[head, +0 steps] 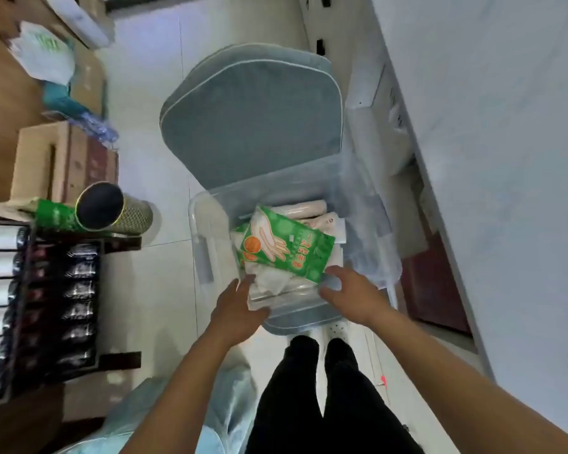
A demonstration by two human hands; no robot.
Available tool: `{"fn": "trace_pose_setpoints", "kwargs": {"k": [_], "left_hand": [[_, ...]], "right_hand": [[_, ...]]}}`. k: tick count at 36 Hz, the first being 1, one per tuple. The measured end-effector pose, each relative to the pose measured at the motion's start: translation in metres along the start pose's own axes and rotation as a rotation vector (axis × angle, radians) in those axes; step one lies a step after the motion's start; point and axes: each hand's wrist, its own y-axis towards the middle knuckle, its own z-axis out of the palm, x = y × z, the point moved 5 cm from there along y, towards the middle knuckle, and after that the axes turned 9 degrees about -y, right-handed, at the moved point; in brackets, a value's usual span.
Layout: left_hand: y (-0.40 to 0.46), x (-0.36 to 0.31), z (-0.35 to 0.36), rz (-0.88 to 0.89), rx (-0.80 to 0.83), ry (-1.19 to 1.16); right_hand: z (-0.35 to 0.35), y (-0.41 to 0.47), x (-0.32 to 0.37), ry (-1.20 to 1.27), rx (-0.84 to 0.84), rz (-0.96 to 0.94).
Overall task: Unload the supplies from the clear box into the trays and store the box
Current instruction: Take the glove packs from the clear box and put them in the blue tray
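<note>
Unloading barely begun: both hands, left [235, 309] and right [354, 298], spread open, empty, reaching into full clear plastic box [207, 257]; next, grip green glove packet [287, 249].

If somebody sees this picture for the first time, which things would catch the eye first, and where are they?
The bright green glove packet stands out first, lying on top of the supplies in the clear box at the centre, on the floor. Both hands reach to the box's near edge: the left hand and the right hand, fingers loosely spread. Behind the box lies a grey-blue cushion.
</note>
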Motion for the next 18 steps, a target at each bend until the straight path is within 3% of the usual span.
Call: {"fn": "trace_pose_setpoints", "kwargs": {"k": [6, 10, 18], "left_hand": [[0.083, -0.001, 0.025, -0.016, 0.086, -0.038], [0.133, 0.007, 0.029, -0.007, 0.082, -0.018], [0.139, 0.043, 0.046, -0.081, 0.039, -0.226]], "right_hand": [[0.018, 0.079, -0.002, -0.178, 0.063, 0.08], [0.02, 0.141, -0.002, -0.168, 0.016, 0.093], [0.04, 0.237, 0.002, -0.264, -0.051, 0.106]]}}
